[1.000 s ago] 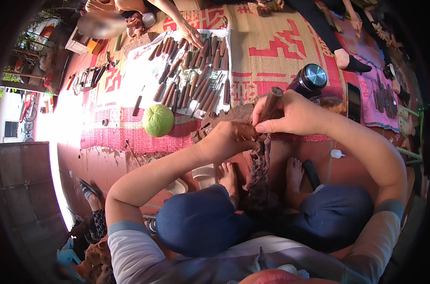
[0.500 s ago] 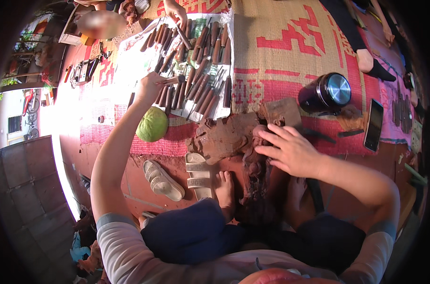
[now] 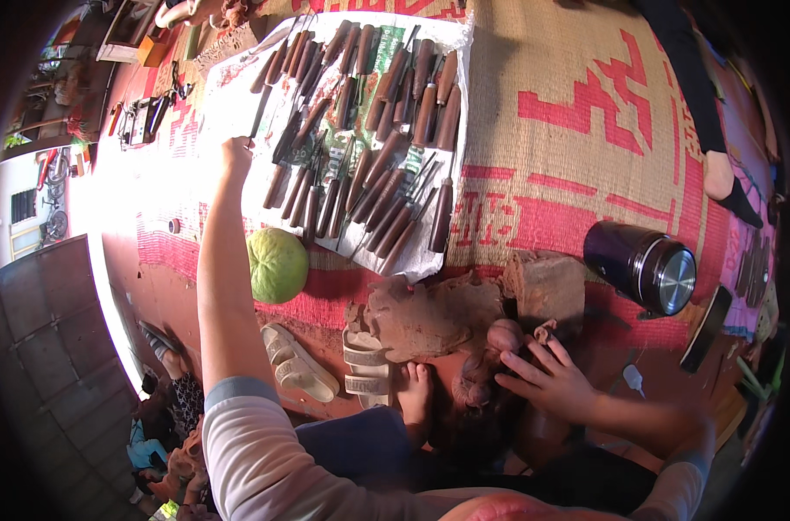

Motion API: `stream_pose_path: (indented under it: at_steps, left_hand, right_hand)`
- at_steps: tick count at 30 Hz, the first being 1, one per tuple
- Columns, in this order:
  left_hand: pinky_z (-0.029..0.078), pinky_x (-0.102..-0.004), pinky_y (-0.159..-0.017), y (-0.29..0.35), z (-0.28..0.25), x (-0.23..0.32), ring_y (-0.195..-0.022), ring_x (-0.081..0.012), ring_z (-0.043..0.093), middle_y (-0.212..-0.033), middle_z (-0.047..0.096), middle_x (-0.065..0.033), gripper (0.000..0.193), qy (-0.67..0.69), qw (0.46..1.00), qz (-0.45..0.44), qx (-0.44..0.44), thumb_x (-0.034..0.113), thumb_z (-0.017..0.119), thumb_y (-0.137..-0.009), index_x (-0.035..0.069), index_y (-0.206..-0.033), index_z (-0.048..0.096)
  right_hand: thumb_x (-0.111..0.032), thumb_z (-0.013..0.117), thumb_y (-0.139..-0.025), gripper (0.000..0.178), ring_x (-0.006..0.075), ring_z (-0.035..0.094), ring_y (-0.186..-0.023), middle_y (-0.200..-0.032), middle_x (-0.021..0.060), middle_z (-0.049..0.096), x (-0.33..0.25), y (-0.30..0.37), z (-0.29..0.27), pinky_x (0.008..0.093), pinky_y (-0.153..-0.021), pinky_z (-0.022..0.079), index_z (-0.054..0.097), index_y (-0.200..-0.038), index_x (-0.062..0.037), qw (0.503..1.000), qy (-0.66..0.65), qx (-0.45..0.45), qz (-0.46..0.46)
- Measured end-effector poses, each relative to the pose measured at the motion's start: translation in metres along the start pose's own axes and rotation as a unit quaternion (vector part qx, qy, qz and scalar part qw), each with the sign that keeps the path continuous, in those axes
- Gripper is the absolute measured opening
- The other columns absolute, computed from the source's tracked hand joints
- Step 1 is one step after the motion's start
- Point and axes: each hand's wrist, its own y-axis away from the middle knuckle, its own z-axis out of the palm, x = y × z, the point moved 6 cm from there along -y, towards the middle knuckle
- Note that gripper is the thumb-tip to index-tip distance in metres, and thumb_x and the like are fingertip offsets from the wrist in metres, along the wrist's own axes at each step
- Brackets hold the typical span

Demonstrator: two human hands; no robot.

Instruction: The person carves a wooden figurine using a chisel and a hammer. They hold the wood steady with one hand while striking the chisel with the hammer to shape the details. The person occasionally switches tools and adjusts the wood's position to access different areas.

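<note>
My left hand is stretched out to the left edge of a white sheet. Its fingers look curled, but glare hides what is in them. A dark-handled carving tool lies right beside the fingertips. Many more wooden-handled carving tools cover the sheet in loose rows. Between my legs stands a dark brown wood carving with rounded, knobbly shapes. My right hand rests against its right side, fingers spread and slightly bent. Its lower part is in shadow.
A rough wood block and a flat piece of wood lie beyond the carving. Nearby are a green round fruit, sandals, a dark flask and a phone. Another person's leg extends over the patterned mat.
My left hand has moved left, and the brush-like wooden tool it held no longer shows. My right hand has slid down the carving's right side. The view has shifted; the other person's hand has left the tools.
</note>
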Motion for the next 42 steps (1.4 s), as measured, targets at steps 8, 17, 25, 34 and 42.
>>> stream_pose_path:
  at_steps: [8, 17, 25, 34, 42]
  left_hand:
    - [0.044, -0.0432, -0.092, -0.055, 0.022, 0.007, -0.102, -0.0358, 0.059, -0.090, 0.065, -0.0171, 0.025, 0.088, 0.992, 0.011, 0.087, 0.012, 0.072, -0.075, 0.001, -0.097, 0.067]
    - [0.033, -0.0425, -0.109, -0.123, 0.062, 0.079, -0.132, -0.0375, 0.038, -0.139, 0.042, -0.0221, 0.047, 0.228, 0.973, 0.000, 0.045, 0.029, 0.057, -0.094, 0.010, -0.136, 0.049]
    - [0.044, -0.0461, -0.096, -0.140, 0.090, 0.080, -0.108, -0.0335, 0.057, -0.120, 0.056, -0.0229, 0.035, 0.252, 0.966, -0.064, -0.009, 0.027, 0.053, -0.093, 0.014, -0.124, 0.062]
    - [0.053, -0.0310, -0.074, -0.131, 0.051, 0.032, -0.074, -0.0218, 0.066, -0.085, 0.072, -0.0107, 0.022, 0.380, 0.909, 0.074, 0.156, 0.011, 0.071, -0.083, 0.000, -0.102, 0.072]
    - [0.056, -0.0259, -0.068, -0.069, 0.013, 0.050, -0.076, -0.0122, 0.063, -0.090, 0.069, -0.0077, 0.026, 0.651, 0.748, -0.114, 0.055, 0.011, 0.070, -0.088, 0.000, -0.111, 0.067]
  right_hand:
    - [-0.016, 0.055, -0.081, 0.059, 0.0344, 0.041, -0.129, -0.152, -0.0025, 0.031, 0.007, 0.003, 0.004, 0.0578, -0.108, 0.035, 0.048, -0.138, -0.0269, 1.000, -0.001, -0.011, -0.012]
    - [-0.015, 0.055, -0.079, 0.064, 0.0316, 0.043, -0.129, -0.151, -0.0016, 0.033, 0.005, -0.001, -0.003, 0.0589, -0.109, 0.032, 0.044, -0.141, -0.0226, 0.999, -0.017, -0.039, 0.009]
    - [-0.016, 0.056, -0.078, 0.062, 0.0321, 0.039, -0.134, -0.153, -0.0037, 0.031, 0.004, 0.006, 0.006, 0.0587, -0.111, 0.029, 0.048, -0.139, -0.0239, 0.998, -0.031, -0.039, 0.045]
    - [-0.013, 0.057, -0.078, 0.065, 0.0330, 0.034, -0.138, -0.154, -0.0031, 0.029, 0.006, 0.002, 0.006, 0.0592, -0.111, 0.029, 0.045, -0.141, -0.0246, 0.998, -0.029, -0.048, 0.018]
    - [-0.013, 0.062, -0.075, 0.069, 0.0334, 0.030, -0.140, -0.154, -0.0009, 0.028, 0.005, 0.005, 0.007, 0.0585, -0.112, 0.027, 0.046, -0.140, -0.0242, 0.999, -0.010, -0.048, 0.017]
